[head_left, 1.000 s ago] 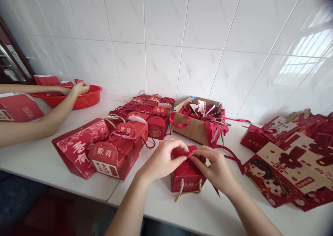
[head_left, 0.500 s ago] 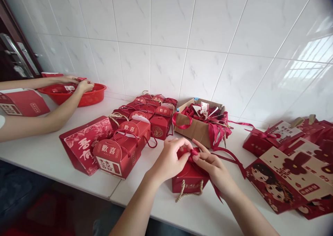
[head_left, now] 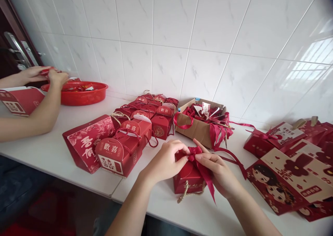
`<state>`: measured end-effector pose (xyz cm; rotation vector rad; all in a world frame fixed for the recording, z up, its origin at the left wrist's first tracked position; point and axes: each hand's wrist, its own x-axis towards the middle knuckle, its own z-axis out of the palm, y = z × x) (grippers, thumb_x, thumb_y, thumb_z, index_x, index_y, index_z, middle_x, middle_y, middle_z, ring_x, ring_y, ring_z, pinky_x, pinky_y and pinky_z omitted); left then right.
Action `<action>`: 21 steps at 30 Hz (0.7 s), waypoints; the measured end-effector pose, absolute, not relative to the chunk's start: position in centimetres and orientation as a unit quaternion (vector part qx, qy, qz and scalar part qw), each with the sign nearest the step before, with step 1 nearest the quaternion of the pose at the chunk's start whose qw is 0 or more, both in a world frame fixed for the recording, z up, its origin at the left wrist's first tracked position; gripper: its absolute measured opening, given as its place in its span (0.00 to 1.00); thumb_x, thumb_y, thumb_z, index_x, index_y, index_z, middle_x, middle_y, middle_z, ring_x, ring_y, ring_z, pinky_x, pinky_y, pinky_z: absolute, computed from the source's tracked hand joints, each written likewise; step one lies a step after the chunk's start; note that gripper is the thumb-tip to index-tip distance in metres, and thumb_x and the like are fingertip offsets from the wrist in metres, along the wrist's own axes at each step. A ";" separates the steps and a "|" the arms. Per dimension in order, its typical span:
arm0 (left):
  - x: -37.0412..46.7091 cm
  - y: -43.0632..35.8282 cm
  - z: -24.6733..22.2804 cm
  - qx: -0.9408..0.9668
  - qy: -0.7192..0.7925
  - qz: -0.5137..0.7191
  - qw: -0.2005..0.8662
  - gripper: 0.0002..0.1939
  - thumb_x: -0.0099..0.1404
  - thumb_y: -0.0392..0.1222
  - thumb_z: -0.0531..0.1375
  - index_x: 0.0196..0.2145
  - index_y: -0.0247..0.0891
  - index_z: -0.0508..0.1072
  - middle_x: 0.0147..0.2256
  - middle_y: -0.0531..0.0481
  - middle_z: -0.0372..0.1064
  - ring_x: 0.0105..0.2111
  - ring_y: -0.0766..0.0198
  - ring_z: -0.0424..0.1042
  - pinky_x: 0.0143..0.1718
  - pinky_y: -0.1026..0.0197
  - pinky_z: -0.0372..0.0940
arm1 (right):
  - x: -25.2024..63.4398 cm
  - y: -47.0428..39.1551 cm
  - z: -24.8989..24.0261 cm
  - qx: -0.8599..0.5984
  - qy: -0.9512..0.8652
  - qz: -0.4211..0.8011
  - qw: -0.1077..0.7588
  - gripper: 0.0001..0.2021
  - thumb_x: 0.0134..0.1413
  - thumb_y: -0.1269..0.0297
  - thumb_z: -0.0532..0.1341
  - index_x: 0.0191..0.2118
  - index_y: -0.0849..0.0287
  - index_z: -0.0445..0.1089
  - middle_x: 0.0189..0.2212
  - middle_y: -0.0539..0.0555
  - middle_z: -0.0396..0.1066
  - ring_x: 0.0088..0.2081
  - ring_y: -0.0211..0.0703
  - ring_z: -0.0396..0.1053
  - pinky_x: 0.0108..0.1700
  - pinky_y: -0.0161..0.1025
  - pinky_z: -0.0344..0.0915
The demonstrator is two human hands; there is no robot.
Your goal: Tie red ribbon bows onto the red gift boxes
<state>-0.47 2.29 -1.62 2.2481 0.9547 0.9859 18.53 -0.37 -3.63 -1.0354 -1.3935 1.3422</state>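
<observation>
A white bench (head_left: 52,153) carries many red boxes. Near its front edge stands a small red gift box (head_left: 187,175), upright, with a twisted rope handle hanging at its front. A dark red ribbon (head_left: 201,166) crosses its top. The left hand (head_left: 166,161) and right hand (head_left: 217,170) each pinch the ribbon's bow, fingers closed on it.

The front gift box (head_left: 117,155) reads 歡喜 on its label, apparently 囍 beneath.
</observation>
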 end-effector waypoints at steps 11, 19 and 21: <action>-0.1 2.6 -2.0 0.806 0.373 0.369 0.276 0.04 0.61 0.38 0.61 0.30 0.39 0.76 0.33 0.53 0.74 0.37 0.64 0.71 0.43 0.62 0.63 | 18.8 -0.7 -2.5 -0.471 -0.617 0.461 0.430 0.20 0.59 0.49 0.55 0.24 0.58 0.70 0.48 0.56 0.71 0.61 0.51 0.55 0.58 0.43 0.54; -0.3 2.4 -1.6 0.810 0.369 0.358 0.282 0.07 0.60 0.35 0.58 0.34 0.41 0.76 0.36 0.53 0.75 0.39 0.64 0.72 0.44 0.62 0.64 | 20.3 -0.6 -1.9 -0.537 -0.735 0.227 0.347 0.06 0.57 0.63 0.56 0.39 0.56 0.64 0.36 0.51 0.71 0.33 0.40 0.66 0.34 0.37 0.61; -0.3 2.2 -1.4 0.807 0.376 0.356 0.284 0.08 0.60 0.36 0.58 0.34 0.41 0.77 0.36 0.53 0.76 0.40 0.63 0.72 0.45 0.62 0.64 | 20.3 -0.9 -1.6 -0.537 -0.753 0.189 0.329 0.06 0.57 0.66 0.55 0.42 0.55 0.64 0.36 0.51 0.71 0.33 0.40 0.66 0.34 0.37 0.62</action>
